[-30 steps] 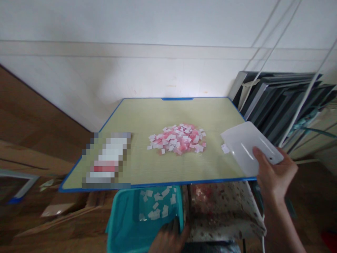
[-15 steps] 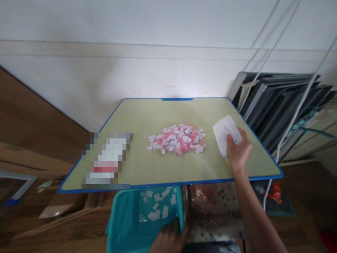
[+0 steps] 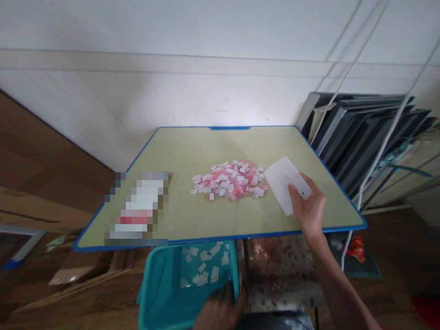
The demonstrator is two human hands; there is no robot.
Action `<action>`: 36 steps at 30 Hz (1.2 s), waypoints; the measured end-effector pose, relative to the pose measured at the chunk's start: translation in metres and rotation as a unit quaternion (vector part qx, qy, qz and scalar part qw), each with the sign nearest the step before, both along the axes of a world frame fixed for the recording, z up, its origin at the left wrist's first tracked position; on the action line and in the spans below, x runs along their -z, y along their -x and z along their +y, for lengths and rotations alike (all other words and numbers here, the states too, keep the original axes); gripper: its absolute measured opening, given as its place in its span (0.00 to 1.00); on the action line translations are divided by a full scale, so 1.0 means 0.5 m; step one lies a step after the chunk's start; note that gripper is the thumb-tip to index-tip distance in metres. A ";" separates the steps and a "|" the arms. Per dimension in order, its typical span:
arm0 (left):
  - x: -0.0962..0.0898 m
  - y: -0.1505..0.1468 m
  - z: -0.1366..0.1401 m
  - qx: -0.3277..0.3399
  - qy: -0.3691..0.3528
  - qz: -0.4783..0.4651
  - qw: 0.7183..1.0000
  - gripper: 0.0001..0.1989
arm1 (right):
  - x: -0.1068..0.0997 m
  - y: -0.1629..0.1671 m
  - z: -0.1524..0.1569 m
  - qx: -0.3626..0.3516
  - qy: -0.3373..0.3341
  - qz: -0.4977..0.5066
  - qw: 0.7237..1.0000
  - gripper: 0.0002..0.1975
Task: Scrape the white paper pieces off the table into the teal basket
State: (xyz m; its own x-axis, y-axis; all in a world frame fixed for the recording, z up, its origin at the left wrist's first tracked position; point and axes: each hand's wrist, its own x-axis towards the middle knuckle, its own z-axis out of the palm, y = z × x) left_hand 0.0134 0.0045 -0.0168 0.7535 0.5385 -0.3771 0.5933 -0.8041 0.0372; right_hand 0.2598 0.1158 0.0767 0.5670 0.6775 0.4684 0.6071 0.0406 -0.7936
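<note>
In my right hand (image 3: pixel 309 201) is a flat white plastic scraper (image 3: pixel 283 183) with a small hole near its held end. Thumb on top, I hold it tilted over the table (image 3: pixel 172 146), just right of a heap of small white and pink paper-like squares (image 3: pixel 230 181). The scraper's left corner is close to the heap's edge; whether they touch I cannot tell. Below the table's front edge, my left hand (image 3: pixel 220 307) grips the right rim of a teal plastic basin (image 3: pixel 158 293), fingers inside and thumb outside. Several white squares (image 3: pixel 202 268) lie in the basin.
A pixelated white and red item (image 3: pixel 140 206) lies at the table's left side. Dark flat panels (image 3: pixel 364 133) lean at the right, crossed by a white cable (image 3: pixel 381 156). Cardboard (image 3: pixel 51 174) stands on the left. A stained surface (image 3: pixel 278 270) lies right of the basin.
My right hand has moved the scraper left and slightly toward me, closer to the heap. My left hand stays at the basin rim.
</note>
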 end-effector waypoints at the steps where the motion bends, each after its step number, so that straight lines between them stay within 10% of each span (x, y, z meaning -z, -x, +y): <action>1: 0.001 0.000 0.000 0.001 -0.002 0.002 1.000 0.29 | -0.001 0.001 -0.004 -0.004 0.001 0.000 1.000 0.17; 27: 0.004 0.003 -0.002 0.014 -0.034 -0.003 0.999 0.28 | -0.066 -0.026 -0.119 -0.170 0.110 -0.084 0.976 0.11; 36: 0.000 -0.002 0.001 0.003 -0.011 0.005 1.000 0.29 | -0.062 -0.061 -0.047 -0.116 0.063 -0.089 0.987 0.10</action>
